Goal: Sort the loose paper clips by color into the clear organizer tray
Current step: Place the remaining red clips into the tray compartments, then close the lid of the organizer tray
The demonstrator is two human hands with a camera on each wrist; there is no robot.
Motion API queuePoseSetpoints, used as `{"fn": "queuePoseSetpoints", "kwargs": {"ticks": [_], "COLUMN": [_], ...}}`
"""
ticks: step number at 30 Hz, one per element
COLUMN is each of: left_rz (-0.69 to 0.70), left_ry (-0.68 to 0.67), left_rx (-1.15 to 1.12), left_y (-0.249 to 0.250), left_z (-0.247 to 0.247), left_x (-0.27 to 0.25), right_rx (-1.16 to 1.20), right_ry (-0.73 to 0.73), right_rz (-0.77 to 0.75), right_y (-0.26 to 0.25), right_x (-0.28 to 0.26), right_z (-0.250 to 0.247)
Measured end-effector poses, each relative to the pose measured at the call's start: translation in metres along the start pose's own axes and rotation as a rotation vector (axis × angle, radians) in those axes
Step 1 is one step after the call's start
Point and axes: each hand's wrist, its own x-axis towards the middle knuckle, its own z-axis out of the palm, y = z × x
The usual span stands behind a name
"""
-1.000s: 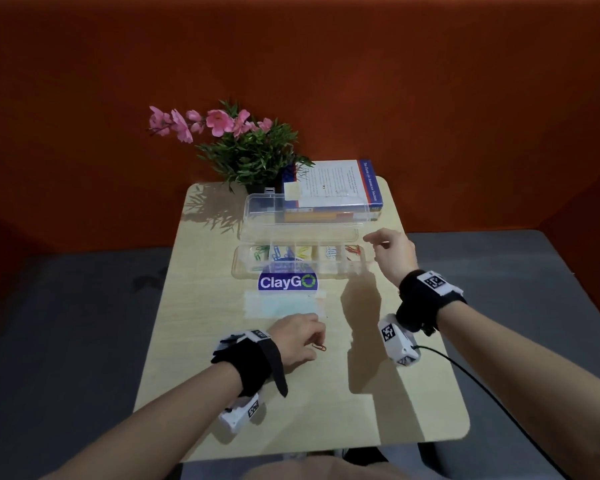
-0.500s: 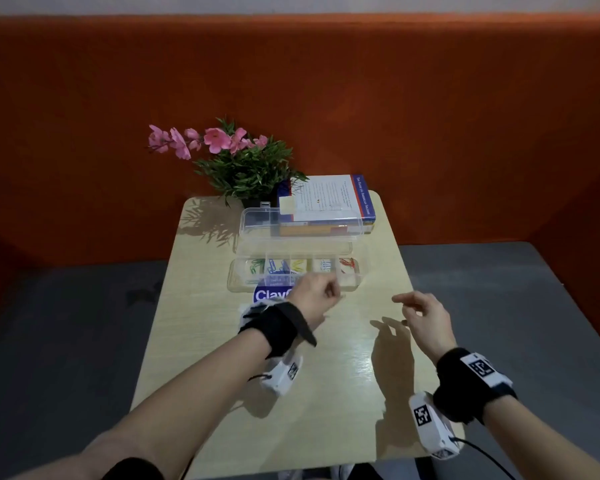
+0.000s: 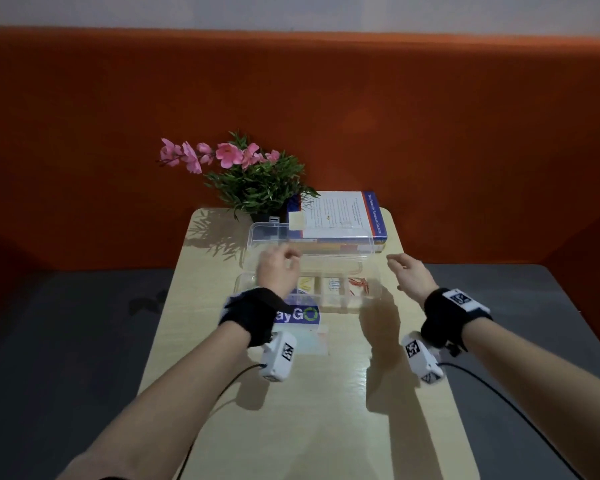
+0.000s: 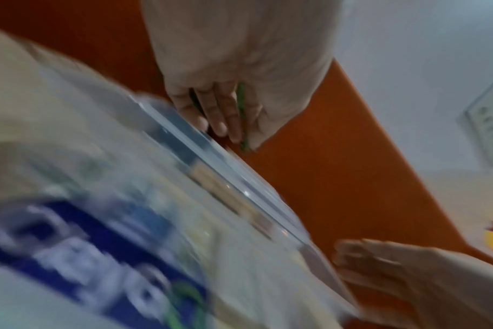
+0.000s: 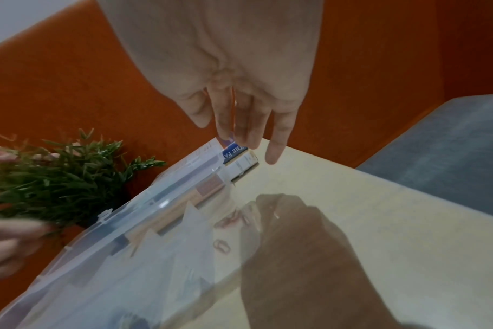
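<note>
The clear organizer tray [image 3: 371, 296] lies mid-table with its lid [image 3: 326, 242] swung up behind it. Yellow clips [image 3: 305, 284], pale blue clips [image 3: 333, 284] and red clips [image 3: 359, 285] sit in separate compartments. My left hand [image 3: 278, 268] hovers over the tray's left end, hiding those compartments. In the left wrist view this left hand [image 4: 239, 126] pinches a thin green paper clip [image 4: 243, 106] between thumb and forefinger. My right hand [image 3: 407, 275] hangs just right of the tray. The right wrist view shows the right hand [image 5: 239, 133] with loose fingers holding nothing, above the red clips [image 5: 223, 244].
A potted plant with pink flowers [image 3: 257, 181] and a book [image 3: 340, 216] stand behind the tray at the table's far edge. A blue ClayGO sticker [image 3: 302, 315] lies in front of it. The pale wooden table [image 3: 309, 410] is narrow, with grey seating on both sides.
My left hand rose from the table's middle, where it took a clip, and moved forward over the tray's left end. My right hand dipped back, then returned beside the tray's right end.
</note>
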Motion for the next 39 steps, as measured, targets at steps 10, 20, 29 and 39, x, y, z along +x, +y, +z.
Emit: {"fn": "queuePoseSetpoints", "kwargs": {"ticks": [10, 20, 29, 39], "left_rz": [-0.44, -0.425, -0.505, -0.028], "left_ry": [-0.276, -0.203, -0.194, -0.339], "left_rx": [-0.187, -0.678, -0.907, 0.079], "left_y": [-0.034, -0.039, -0.055, -0.066], "left_z": [-0.061, -0.073, -0.065, -0.066], "left_x": [0.041, 0.004, -0.013, -0.03], "right_rx": [0.411, 0.731, 0.801, -0.05], "right_ry": [-0.265, -0.281, -0.276, -0.191], "right_rz": [0.251, 0.273, 0.24, -0.143], "right_y": [-0.04, -0.03, -0.014, 0.013], "right_x": [0.043, 0.015, -0.004, -0.02], "right_z": [0.016, 0.001, 0.006, 0.026]}}
